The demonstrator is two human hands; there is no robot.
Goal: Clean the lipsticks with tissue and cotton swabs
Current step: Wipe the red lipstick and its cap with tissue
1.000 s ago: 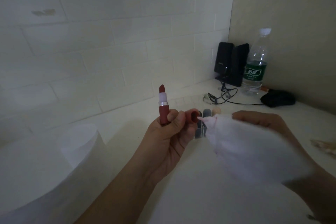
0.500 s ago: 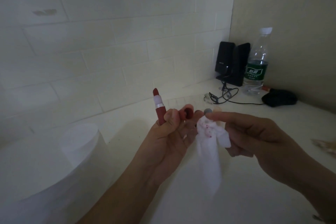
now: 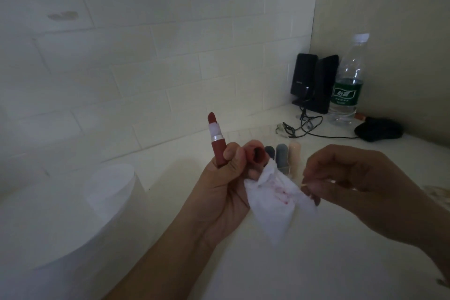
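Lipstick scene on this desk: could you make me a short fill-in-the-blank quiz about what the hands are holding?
1. The left hand holds an uncapped lipstick whose colour is ____.
2. The tissue shows stains coloured ____.
3. The bottle by the speakers has a label coloured ____.
4. The cotton swab is pinched by the ____ hand.

Missing words: red; red; green; right

Back corner from my feed: two black speakers [image 3: 314, 83] just beside a green-labelled water bottle [image 3: 348, 85]. Tangled cable [image 3: 304, 126] and a dark mouse [image 3: 378, 132] lie nearby.
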